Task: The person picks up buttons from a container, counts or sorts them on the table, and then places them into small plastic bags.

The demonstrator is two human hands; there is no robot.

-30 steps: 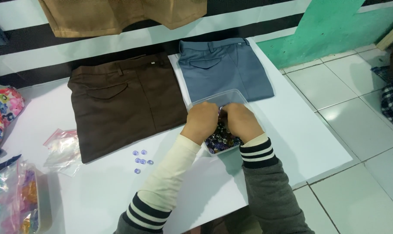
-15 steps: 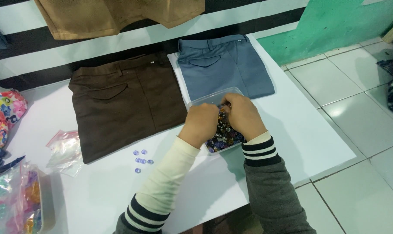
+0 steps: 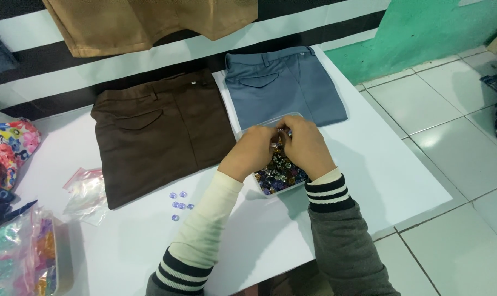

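Not much has shifted since a second ago: both hands have stayed bunched together over the clear plastic tub of dark, shiny buttons (image 3: 278,171), only edging a bit closer so the fingertips now meet. The left hand (image 3: 252,149) and the right hand (image 3: 305,143) are curled, pinching at something small between them, too tiny to make out. The tub sits right under and slightly nearer than the hands, on the white table (image 3: 369,181). Just left of the left hand lie the folded brown trousers (image 3: 155,134); just beyond the hands, the folded grey-blue trousers (image 3: 284,82). Off the left forearm there's a little cluster of pale purple buttons (image 3: 179,201), and further left a crumpled clear plastic bag (image 3: 87,192).
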